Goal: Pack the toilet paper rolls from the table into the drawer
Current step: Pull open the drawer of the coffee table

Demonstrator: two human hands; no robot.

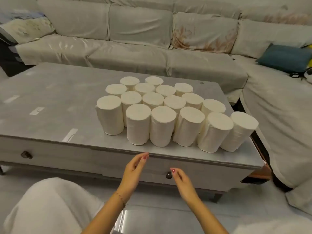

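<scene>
Several white toilet paper rolls [168, 105] stand upright in a tight cluster on the right half of the grey coffee table [50, 92]. Below the tabletop the drawer front [194, 173] is closed, with a dark round knob [168, 175]. My left hand [134, 169] hovers in front of the table edge, fingers loosely apart, holding nothing. My right hand [182, 181] is just right of the knob, its fingertips close to the knob, fingers apart and empty.
A second drawer with a dark knob [26, 155] sits at the left of the table. A covered corner sofa [135, 39] wraps behind and to the right, with a blue cushion [283, 58]. My knee in white cloth [50, 205] is at bottom left.
</scene>
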